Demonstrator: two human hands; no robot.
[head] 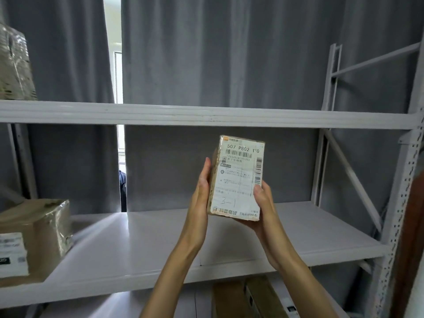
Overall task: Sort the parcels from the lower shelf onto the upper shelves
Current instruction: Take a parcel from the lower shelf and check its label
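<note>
A small brown parcel (237, 177) with a white shipping label, hand-marked "3-1", is held upright in front of me above the middle shelf (142, 244). My left hand (202, 189) presses flat against its left side. My right hand (263, 207) cups its lower right corner, thumb on the label. Both hands grip it together. The upper shelf (206, 115) runs across above the parcel. On the lower shelf, brown parcels (250, 297) show at the bottom edge, partly hidden by my right forearm.
A taped cardboard box (34, 237) with a white label sits at the left end of the middle shelf. Another wrapped box (13, 67) stands on the upper shelf at far left. Grey curtains hang behind. The rack's perforated upright (399, 214) and diagonal brace stand at the right.
</note>
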